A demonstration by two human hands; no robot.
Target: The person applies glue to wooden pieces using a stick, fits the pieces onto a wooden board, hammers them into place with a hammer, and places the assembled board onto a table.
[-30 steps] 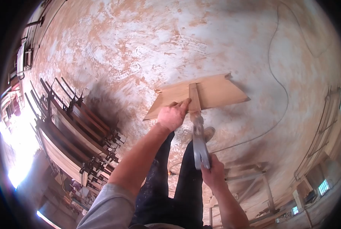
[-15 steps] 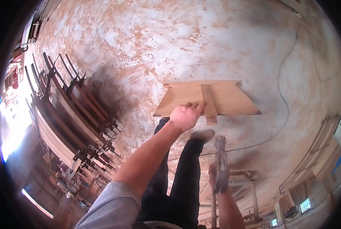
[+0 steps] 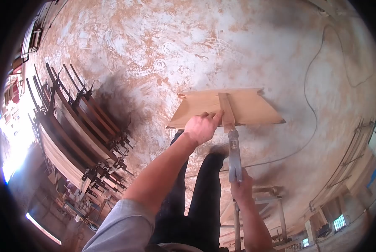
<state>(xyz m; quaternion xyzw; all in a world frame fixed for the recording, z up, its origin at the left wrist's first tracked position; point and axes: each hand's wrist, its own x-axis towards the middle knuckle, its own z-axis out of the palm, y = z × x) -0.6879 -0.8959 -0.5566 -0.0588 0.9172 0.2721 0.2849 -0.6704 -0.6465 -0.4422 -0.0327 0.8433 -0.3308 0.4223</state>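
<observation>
A tan wooden board (image 3: 251, 107) with slanted ends lies in front of me, with a short wooden strip (image 3: 227, 110) across its middle. My left hand (image 3: 201, 127) rests at the board's near edge, its fingers pressed against the left side of the strip. My right hand (image 3: 241, 187) is closed round a metal claw hammer (image 3: 235, 156). The hammer's striking face is at the near end of the strip, touching it or very close. The handle is mostly hidden behind the head and the hand.
Stacked curved wooden pieces with clamps (image 3: 76, 138) stand at the left. A thin cable (image 3: 312, 109) curves over the stained floor (image 3: 188, 46) on the right. A wooden frame (image 3: 280, 214) stands at the lower right, near my right forearm.
Since half a second ago, my right hand has brought the hammer up from lower right to the strip's near end. It was also there a second ago. My left hand has stayed at the strip.
</observation>
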